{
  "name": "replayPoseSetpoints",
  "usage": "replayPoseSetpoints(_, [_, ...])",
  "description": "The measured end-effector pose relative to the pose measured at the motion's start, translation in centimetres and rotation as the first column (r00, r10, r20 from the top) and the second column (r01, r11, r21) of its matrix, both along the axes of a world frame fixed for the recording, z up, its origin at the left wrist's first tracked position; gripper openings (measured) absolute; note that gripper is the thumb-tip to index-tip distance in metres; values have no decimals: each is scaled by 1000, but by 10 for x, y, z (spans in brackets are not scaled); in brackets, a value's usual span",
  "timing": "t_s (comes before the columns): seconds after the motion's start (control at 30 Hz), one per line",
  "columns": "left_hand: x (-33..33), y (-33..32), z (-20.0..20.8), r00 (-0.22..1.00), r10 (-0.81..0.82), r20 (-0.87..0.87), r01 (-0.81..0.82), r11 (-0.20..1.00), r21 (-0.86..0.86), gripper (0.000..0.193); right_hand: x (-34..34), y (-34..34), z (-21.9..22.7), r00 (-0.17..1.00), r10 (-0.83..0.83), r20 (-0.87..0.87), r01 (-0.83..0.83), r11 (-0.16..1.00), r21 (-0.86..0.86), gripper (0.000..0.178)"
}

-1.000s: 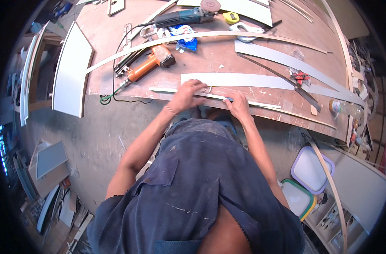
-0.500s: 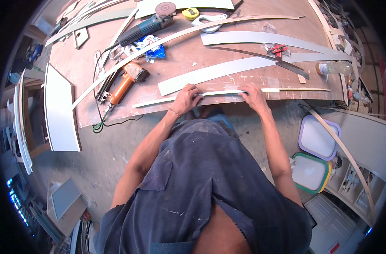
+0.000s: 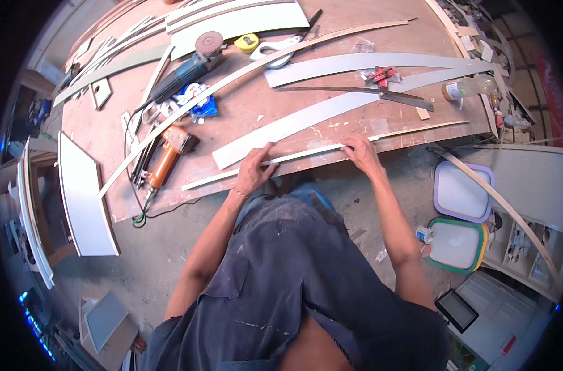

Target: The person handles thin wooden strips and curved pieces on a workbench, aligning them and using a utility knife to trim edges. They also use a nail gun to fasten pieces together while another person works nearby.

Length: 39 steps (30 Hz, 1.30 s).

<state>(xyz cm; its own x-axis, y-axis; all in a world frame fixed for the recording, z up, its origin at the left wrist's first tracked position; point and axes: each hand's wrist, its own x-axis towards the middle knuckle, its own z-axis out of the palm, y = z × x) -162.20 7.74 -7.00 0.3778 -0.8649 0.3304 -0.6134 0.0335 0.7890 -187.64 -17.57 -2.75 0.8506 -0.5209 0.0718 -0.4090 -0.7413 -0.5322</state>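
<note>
A long thin white strip lies along the near edge of the workbench, with a narrow bare-wood length running on from its right end. My left hand is closed around the strip left of its middle, thumb on the near side and fingers over the far side. Close to where the white part ends, my right hand pinches it from above. Just beyond the strip, a wide white tapered panel lies flat. A handsaw rests across that panel's far part.
An orange nail gun, an angle grinder, a yellow tape measure and a long bent wood strip occupy the workbench. A plastic bottle lies at right. Lidded tubs stand below on the right.
The whole view has shifted and turned a little. My right hand sits closer to the white strip's right end, and the hands are slightly farther apart. Both still hold the strip.
</note>
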Motion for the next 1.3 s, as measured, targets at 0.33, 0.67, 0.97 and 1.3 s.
replayPoseSetpoints(0.33, [-14, -12, 17, 928, 370, -42, -370, 929, 4, 78, -8, -12, -22, 1000, 15, -3, -14, 981, 195, 23])
replayPoseSetpoints(0.67, [-130, -214, 93, 992, -104, -65, 112, 984, 141, 28, -6, -19, -32, 997, -68, -29, 74, 953, 294, 24])
replayPoseSetpoints(0.97, [-167, -285, 51, 887, -372, 272, 84, 711, 698, 23, -9, -31, -79, 962, 240, -133, -216, 961, 170, 45])
replayPoseSetpoints(1.3, [-184, -271, 50, 949, -205, 240, -21, 720, 694, 24, -22, -21, -63, 966, 258, 26, -256, 934, 250, 49])
